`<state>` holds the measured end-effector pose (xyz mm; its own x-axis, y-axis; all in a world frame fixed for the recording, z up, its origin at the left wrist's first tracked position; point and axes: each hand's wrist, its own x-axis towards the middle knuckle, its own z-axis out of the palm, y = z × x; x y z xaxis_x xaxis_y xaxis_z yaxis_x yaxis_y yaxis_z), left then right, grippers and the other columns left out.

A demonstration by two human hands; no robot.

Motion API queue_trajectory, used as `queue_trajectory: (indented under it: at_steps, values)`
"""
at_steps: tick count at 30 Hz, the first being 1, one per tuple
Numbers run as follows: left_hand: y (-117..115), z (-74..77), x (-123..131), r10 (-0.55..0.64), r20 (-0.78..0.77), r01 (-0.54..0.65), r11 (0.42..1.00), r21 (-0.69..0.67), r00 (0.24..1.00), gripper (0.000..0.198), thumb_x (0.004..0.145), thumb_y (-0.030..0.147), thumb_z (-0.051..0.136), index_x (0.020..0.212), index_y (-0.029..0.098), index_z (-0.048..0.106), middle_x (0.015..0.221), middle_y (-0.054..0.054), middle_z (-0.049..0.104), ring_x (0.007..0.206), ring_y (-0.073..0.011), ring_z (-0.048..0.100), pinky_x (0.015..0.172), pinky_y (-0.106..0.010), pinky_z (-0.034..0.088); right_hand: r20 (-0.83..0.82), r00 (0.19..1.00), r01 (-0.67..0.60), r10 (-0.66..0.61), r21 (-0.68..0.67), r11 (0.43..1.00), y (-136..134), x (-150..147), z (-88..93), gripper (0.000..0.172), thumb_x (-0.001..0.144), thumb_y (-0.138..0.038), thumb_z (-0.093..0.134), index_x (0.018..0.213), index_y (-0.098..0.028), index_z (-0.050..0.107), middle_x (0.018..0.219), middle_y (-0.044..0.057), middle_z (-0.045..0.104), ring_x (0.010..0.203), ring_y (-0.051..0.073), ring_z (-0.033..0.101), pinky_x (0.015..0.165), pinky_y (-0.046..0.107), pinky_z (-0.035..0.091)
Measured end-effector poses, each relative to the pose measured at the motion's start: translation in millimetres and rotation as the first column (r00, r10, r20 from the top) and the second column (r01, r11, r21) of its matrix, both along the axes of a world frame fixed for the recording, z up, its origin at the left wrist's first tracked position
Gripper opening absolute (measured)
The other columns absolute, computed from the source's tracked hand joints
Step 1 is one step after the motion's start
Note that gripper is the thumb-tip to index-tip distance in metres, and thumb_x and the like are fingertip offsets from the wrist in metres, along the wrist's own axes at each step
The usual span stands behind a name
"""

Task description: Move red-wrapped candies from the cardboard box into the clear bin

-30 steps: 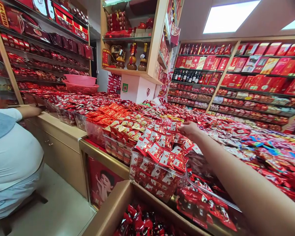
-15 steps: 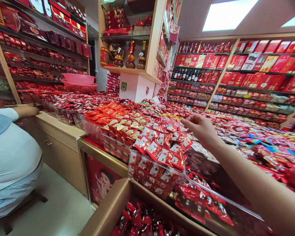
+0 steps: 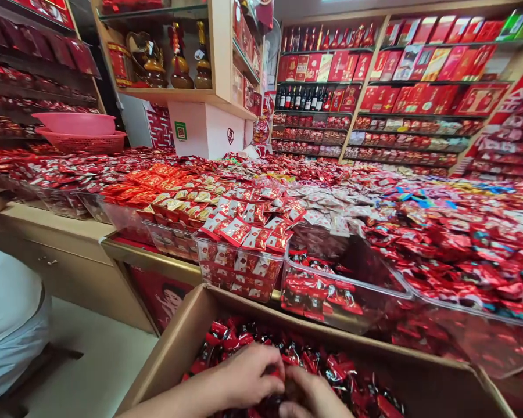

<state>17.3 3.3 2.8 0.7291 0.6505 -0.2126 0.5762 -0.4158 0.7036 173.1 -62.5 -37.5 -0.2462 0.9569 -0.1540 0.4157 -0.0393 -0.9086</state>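
Observation:
An open cardboard box (image 3: 174,342) sits low in front of me, with red and black wrapped candies (image 3: 296,351) heaped inside. My left hand (image 3: 255,374) reaches into it, fingers curled round some of the candies. Close beside it, my right hand (image 3: 316,395) is bent inward, its fingers also curved about candies; the lower part of its grip is cut off by the frame. Past the box's far wall stands a clear bin (image 3: 331,299), part filled with similar red packets.
A clear bin (image 3: 239,273) of red-and-white packets adjoins it on the left. More sweets spread across the counter behind. Pink baskets (image 3: 76,125) and a wooden display cabinet (image 3: 224,52) rise beyond. A person (image 3: 11,325) is at the left.
The view has swung right and down. My right hand has come back from above the packets on the counter into the cardboard box. My left hand has come into view there.

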Motion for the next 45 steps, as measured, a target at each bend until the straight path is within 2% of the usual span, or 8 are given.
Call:
queue_trajectory:
  at_steps: [3, 7, 19, 25, 29, 37, 41, 45]
  values:
    - [-0.4, 6.2, 9.7, 0.164, 0.217, -0.118, 0.971, -0.21, 0.962, 0.023, 0.068, 0.029, 0.052, 0.088, 0.018, 0.053, 0.062, 0.004, 0.051, 0.057, -0.0095, 0.044, 0.051, -0.02, 0.033, -0.226, 0.968, 0.099, -0.111, -0.062, 0.993, 0.0, 5.6, 19.3, 0.015, 0.068, -0.029, 0.054, 0.075, -0.016, 0.054, 0.062, -0.001, 0.056, 0.057, 0.012, 0.05, 0.051, 0.021, 0.035]
    - [2.3, 4.2, 11.1, 0.296, 0.443, -0.013, 0.843, -0.538, 0.846, 0.044, 0.068, 0.028, 0.057, 0.106, 0.017, 0.039, 0.074, 0.003, 0.05, 0.062, -0.0076, 0.047, 0.059, -0.022, 0.038, -0.335, 0.897, 0.236, -0.288, -0.188, 0.953, 1.8, 12.7, 37.3, 0.025, 0.068, -0.038, 0.055, 0.072, -0.014, 0.05, 0.052, -0.005, 0.048, 0.044, 0.007, 0.039, 0.044, 0.019, 0.03]
    - [-5.6, 2.3, 12.4, 0.314, 0.459, 0.0, 0.825, -0.565, 0.831, 0.054, 0.062, 0.02, 0.063, 0.11, 0.018, 0.037, 0.085, -0.002, 0.053, 0.075, -0.011, 0.053, 0.067, -0.025, 0.04, -0.288, 0.948, 0.126, -0.133, -0.044, 0.991, -1.6, 12.6, 36.6, 0.025, 0.073, -0.037, 0.051, 0.085, -0.015, 0.05, 0.069, 0.001, 0.055, 0.066, 0.014, 0.051, 0.06, 0.025, 0.04]
    - [-2.1, -3.8, 11.1, 0.396, 0.334, -0.044, 0.698, -0.714, 0.855, 0.039, 0.067, 0.03, 0.059, 0.096, 0.016, 0.038, 0.07, 0.001, 0.054, 0.054, -0.0088, 0.053, 0.046, -0.019, 0.035, -0.169, 0.967, 0.204, -0.189, 0.071, 0.976, -5.9, 7.6, 50.0, 0.021, 0.077, -0.038, 0.045, 0.075, -0.017, 0.051, 0.067, 0.0, 0.053, 0.063, 0.013, 0.048, 0.059, 0.024, 0.039]
    - [-2.3, 2.3, 8.4, 0.38, 0.401, 0.078, 0.638, -0.766, 0.834, 0.039, 0.07, 0.028, 0.057, 0.102, 0.018, 0.037, 0.072, 0.002, 0.054, 0.058, -0.0073, 0.052, 0.047, -0.017, 0.032, -0.353, 0.901, 0.241, -0.253, -0.077, 0.967, -7.3, 3.3, 58.2, 0.023, 0.077, -0.041, 0.043, 0.084, -0.02, 0.049, 0.064, -0.003, 0.049, 0.058, 0.011, 0.045, 0.055, 0.023, 0.037]
    - [-8.8, 6.7, 6.8, 0.304, 0.497, 0.31, 0.497, -0.811, 0.812, 0.055, 0.065, 0.021, 0.063, 0.113, 0.023, 0.036, 0.073, 0.003, 0.052, 0.051, -0.0023, 0.045, 0.05, -0.016, 0.031, -0.543, 0.836, -0.045, -0.074, -0.203, 0.978, -7.3, 10.8, 62.7, 0.032, 0.064, -0.032, 0.063, 0.091, -0.021, 0.052, 0.078, -0.001, 0.049, 0.055, 0.006, 0.04, 0.047, 0.018, 0.031]
    - [-10.9, 5.8, 6.6, 0.307, 0.459, 0.283, 0.476, -0.833, 0.834, 0.055, 0.066, 0.023, 0.063, 0.113, 0.021, 0.036, 0.068, 0.003, 0.053, 0.051, -0.0035, 0.046, 0.051, -0.017, 0.031, -0.368, 0.93, -0.012, -0.004, -0.042, 0.999, -9.8, 8.0, 69.8, 0.015, 0.066, -0.029, 0.061, 0.068, -0.017, 0.053, 0.071, -0.001, 0.051, 0.053, 0.006, 0.04, 0.047, 0.018, 0.033]
    - [-7.7, 3.0, 6.4, 0.284, 0.375, 0.159, 0.571, -0.806, 0.883, 0.042, 0.066, 0.028, 0.061, 0.104, 0.018, 0.043, 0.073, -0.001, 0.056, 0.055, -0.0063, 0.05, 0.045, -0.016, 0.029, 0.062, 0.998, -0.002, -0.019, 0.322, 0.947, -10.7, 20.6, 114.6, 0.006, 0.07, -0.025, 0.057, 0.071, -0.019, 0.058, 0.071, 0.001, 0.06, 0.064, 0.013, 0.053, 0.059, 0.022, 0.041]
